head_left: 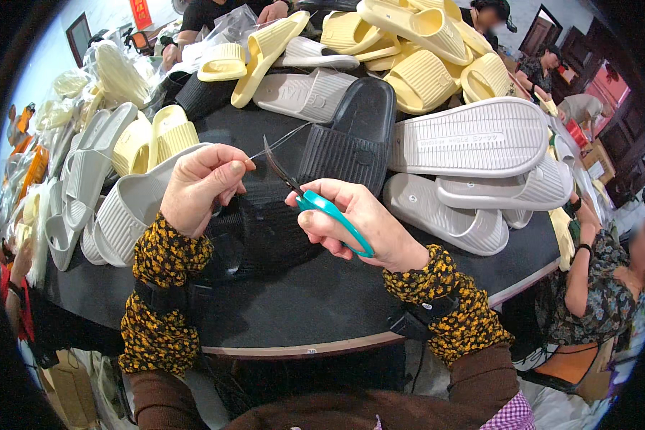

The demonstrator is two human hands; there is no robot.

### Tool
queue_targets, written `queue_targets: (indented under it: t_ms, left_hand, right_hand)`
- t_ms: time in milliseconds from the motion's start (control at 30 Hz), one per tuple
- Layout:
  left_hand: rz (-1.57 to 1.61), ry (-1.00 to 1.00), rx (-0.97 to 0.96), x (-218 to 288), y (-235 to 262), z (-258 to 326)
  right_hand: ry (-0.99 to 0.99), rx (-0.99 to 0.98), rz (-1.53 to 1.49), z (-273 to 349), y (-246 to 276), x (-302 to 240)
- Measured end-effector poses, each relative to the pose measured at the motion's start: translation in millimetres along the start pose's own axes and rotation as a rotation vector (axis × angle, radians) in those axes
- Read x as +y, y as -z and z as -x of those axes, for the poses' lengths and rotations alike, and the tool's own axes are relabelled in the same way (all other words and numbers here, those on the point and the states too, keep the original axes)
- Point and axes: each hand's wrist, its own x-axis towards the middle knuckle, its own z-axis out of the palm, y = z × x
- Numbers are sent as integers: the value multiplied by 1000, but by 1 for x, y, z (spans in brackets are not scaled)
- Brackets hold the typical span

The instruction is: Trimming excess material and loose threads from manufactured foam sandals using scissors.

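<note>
My left hand (204, 188) is closed in a pinch on a thin pale strand (288, 134), which loops out to the right over a black slide sandal (347, 156). Wrapped round the teal handles of a pair of small scissors (335, 215) is my right hand (380, 228). Their dark blades point up and to the left, close to the strand; whether they touch it I cannot tell. A second black ribbed sandal (276, 218) lies between my hands, lower on the table. A grey sandal (125, 228) rests just left of my left hand.
Yellow sandals (423, 79) pile up at the back of the black round-edged table (287, 308). Grey sandals (473, 136) stack at the right, others (93, 168) at the left. Bundles of pale strands (118, 72) lie at the far left. Several people work around the table.
</note>
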Motion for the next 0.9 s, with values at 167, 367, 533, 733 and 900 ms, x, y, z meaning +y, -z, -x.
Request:
queue_targets:
  t_ms: [167, 367, 533, 733, 900]
  left_hand:
    - [44, -34, 22, -7, 1, -3]
    - [146, -33, 102, -6, 5, -4]
    - [186, -48, 220, 9, 9, 0]
    - [153, -149, 320, 47, 6, 33]
    - [-50, -235, 404, 73, 6, 100]
  right_hand:
    - [-27, 13, -7, 2, 1, -2]
    - [10, 22, -29, -2, 2, -1]
    - [30, 115, -26, -7, 5, 5]
    - [11, 168, 51, -4, -2, 5]
    - [-5, 192, 21, -1, 1, 7]
